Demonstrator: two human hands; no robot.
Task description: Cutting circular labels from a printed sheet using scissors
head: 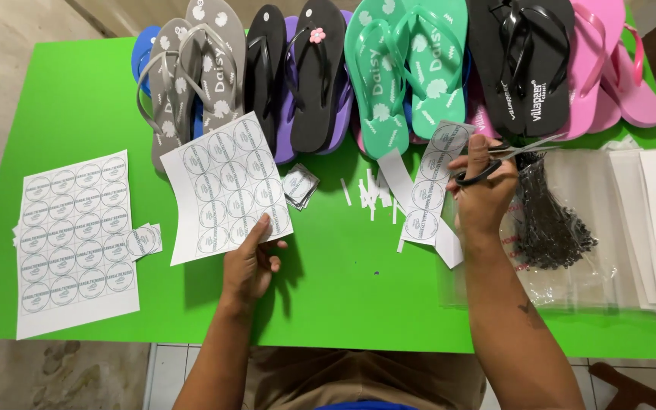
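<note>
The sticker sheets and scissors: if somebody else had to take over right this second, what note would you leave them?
Left hand: holds a partly cut sticker sheet by its bottom edge, above the green table.
Right hand: fingers in the scissors, with a cut strip of stickers just beside it.
Done: one strip cut off; a small stack of cut squares and paper trimmings lie mid-table; one cut piece sits by the full sheets on the left.
Left: the held sheet, the strip and the full sheets are still uncut.
Nearby: flip-flops along the back, clear bags and black ties on the right.
</note>
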